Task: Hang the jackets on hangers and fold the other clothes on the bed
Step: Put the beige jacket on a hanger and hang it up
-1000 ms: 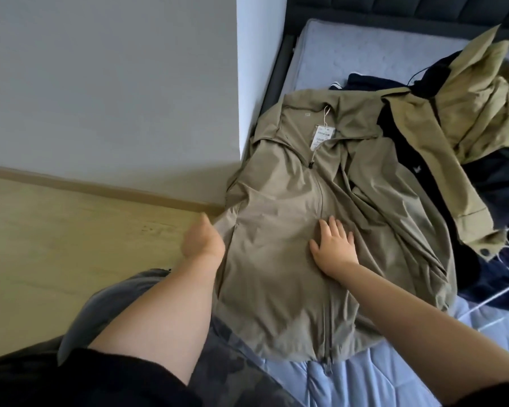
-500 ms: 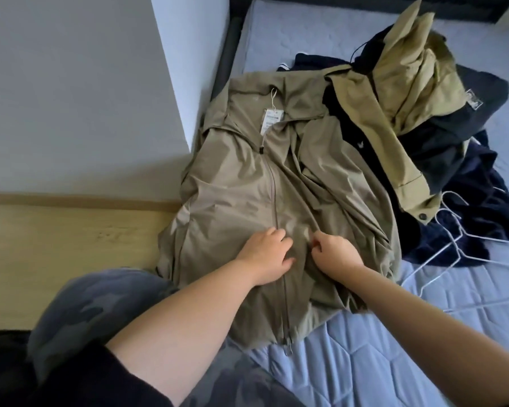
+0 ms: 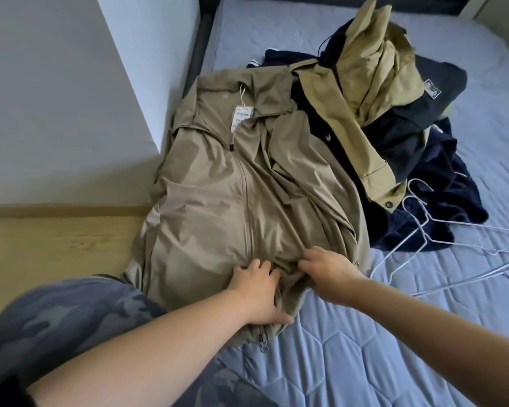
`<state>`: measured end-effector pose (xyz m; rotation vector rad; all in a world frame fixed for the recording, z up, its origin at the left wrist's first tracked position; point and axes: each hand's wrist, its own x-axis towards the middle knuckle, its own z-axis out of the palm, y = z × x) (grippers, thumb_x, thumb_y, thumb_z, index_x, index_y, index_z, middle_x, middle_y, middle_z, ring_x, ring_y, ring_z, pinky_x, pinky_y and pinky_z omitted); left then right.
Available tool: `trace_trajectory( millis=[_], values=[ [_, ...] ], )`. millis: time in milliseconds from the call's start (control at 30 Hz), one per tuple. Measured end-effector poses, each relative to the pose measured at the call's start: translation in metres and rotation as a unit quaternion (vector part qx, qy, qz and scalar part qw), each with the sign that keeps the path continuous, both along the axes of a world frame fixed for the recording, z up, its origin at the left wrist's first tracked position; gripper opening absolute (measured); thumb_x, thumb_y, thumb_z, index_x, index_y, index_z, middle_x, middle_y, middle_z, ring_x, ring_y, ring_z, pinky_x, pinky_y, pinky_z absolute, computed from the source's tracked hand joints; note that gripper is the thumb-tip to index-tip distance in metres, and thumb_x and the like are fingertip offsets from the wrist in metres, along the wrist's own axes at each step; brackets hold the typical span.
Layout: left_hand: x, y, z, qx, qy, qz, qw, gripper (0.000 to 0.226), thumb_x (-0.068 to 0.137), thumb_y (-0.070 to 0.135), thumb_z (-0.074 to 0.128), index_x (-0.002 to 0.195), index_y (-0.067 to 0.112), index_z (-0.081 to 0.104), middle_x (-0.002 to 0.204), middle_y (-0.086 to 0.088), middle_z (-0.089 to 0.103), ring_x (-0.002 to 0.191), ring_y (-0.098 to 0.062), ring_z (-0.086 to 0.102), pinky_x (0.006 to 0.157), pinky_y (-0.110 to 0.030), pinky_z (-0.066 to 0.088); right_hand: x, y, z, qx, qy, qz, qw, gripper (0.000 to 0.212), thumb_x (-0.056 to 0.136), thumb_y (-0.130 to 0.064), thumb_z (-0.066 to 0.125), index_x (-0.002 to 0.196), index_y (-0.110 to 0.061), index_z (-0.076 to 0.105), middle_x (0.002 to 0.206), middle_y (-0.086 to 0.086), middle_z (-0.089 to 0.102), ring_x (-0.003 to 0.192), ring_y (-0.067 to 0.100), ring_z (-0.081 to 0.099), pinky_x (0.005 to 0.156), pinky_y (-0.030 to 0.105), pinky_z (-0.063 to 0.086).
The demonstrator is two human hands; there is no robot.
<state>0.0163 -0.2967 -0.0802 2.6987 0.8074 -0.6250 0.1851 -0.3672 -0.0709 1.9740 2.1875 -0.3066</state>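
A khaki zip jacket (image 3: 218, 201) with a white price tag (image 3: 241, 114) lies front up on the blue quilted bed (image 3: 365, 348), its left side hanging over the bed's edge. My left hand (image 3: 256, 292) grips the bunched fabric near the hem, left of the zip. Just to its right, my right hand (image 3: 329, 268) pinches a fold of the same jacket. Several white wire hangers (image 3: 423, 230) lie on the bed to the right.
A heap of clothes sits behind the jacket: a tan and black jacket (image 3: 373, 83) on top of dark navy garments (image 3: 447, 177). A grey wall corner (image 3: 124, 83) and wooden floor (image 3: 56, 245) lie left of the bed. My camouflage-trousered knee (image 3: 56, 318) is at the lower left.
My left hand came from the jacket's left edge to the middle by the zip. Both hands slid down toward the hem and now gather the fabric there.
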Motion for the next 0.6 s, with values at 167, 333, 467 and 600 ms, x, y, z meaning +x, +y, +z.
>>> trace_trajectory(
  millis=[167,333,467,600],
  values=[
    [0.006,-0.013,0.004,-0.031,-0.056,0.085,0.994,0.112,0.065,0.072,0.057,0.148,0.028,-0.003,0.139,-0.003,0.029,0.126,-0.028,0.031,0.094,-0.048,0.036,0.018,0.041,0.034,-0.017,0.291,-0.308,0.906,0.011,0.078,-0.011,0.057,0.08,-0.022,0.06,0.069,-0.006,0.057,0.064,0.011,0.056,0.05,0.016,0.039],
    [0.013,-0.007,0.008,-0.037,-0.106,0.114,0.987,0.079,0.081,0.019,0.058,0.148,0.02,0.016,0.132,-0.006,0.042,0.117,-0.028,0.045,0.088,-0.039,0.044,0.033,0.067,0.047,-0.081,0.299,-0.315,0.897,0.013,0.08,-0.011,0.064,0.071,-0.02,0.061,0.07,-0.003,0.058,0.068,0.012,0.056,0.057,0.019,0.044],
    [0.002,0.045,0.02,-0.209,-0.225,0.295,0.905,0.021,0.082,0.008,0.052,0.092,0.019,0.067,0.093,-0.01,0.069,0.085,-0.025,0.063,0.068,-0.019,0.046,0.028,0.064,0.053,0.09,0.049,-0.138,0.985,0.013,0.075,0.001,0.058,0.083,-0.009,0.061,0.088,0.007,0.055,0.089,0.028,0.053,0.073,0.035,0.045],
    [-0.011,0.069,0.017,-0.295,-0.279,0.391,0.826,0.029,0.082,-0.001,0.047,0.073,0.021,0.065,0.074,-0.011,0.064,0.064,-0.021,0.055,0.054,-0.019,0.041,-0.004,0.033,0.05,0.333,0.11,0.124,0.928,0.011,0.075,-0.002,0.057,0.065,-0.008,0.056,0.059,0.005,0.049,0.053,0.025,0.046,0.048,0.03,0.037]
  ],
)
